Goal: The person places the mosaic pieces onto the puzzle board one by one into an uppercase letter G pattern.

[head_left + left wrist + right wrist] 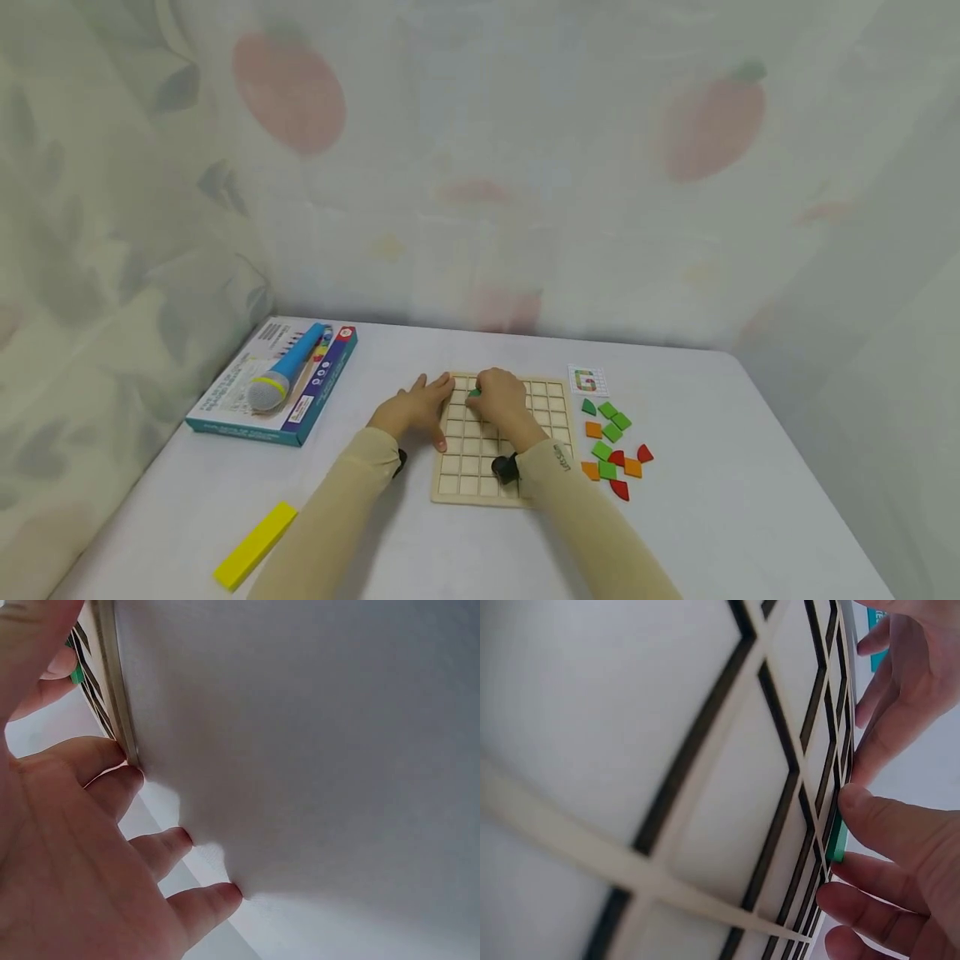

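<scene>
A wooden grid board (pixel 480 501) with square compartments lies on the white table. My right hand (pixel 504 402) is over the board's upper left part and pinches a dark green tile (pixel 840 841) between thumb and fingers. In the right wrist view, that tile sits against the grid; whether it is fully inside a compartment I cannot tell. My left hand (pixel 415 408) rests at the board's left side with fingers spread. Its thumb and index fingertip touch the board's edge, while the other fingertips (pixel 229 891) press on the tabletop.
Right of the board lie loose light green, orange (pixel 633 468) and red tiles, plus another dark green tile (pixel 588 407). A pattern card (pixel 588 381) sits behind them. At the left, a toy microphone (pixel 288 367) lies on a flat box (pixel 243 427). Nearer is a yellow block (pixel 256 547).
</scene>
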`<state>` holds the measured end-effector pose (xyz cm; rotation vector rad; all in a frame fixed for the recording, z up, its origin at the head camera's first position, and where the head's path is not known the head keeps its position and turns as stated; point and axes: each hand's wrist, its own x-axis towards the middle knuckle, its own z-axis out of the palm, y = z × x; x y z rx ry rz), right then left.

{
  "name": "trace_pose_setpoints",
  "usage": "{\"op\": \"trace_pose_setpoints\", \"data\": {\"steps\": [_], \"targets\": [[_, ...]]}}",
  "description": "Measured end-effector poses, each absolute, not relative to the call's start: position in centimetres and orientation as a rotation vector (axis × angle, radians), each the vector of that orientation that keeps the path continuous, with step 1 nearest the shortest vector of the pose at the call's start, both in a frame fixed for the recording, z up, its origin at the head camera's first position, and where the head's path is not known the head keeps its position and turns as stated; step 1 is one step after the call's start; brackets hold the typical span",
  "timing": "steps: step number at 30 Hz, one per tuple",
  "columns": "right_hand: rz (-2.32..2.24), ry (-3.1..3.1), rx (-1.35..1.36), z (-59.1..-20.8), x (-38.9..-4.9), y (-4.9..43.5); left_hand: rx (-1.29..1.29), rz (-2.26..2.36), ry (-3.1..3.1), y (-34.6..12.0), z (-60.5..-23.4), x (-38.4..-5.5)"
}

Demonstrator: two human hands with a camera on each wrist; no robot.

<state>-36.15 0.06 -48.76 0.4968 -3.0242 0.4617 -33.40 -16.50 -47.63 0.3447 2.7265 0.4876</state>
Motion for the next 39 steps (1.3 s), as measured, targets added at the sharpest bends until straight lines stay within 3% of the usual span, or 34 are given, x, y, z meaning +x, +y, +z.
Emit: {"op": "trace_pose_setpoints", "data": {"steps": [39], "targets": [[0.397,-2.975,0.555,-48.0,-35.3,1.1,0.340,0.449,2.741,-16.3,-47.9,-34.0]]}}
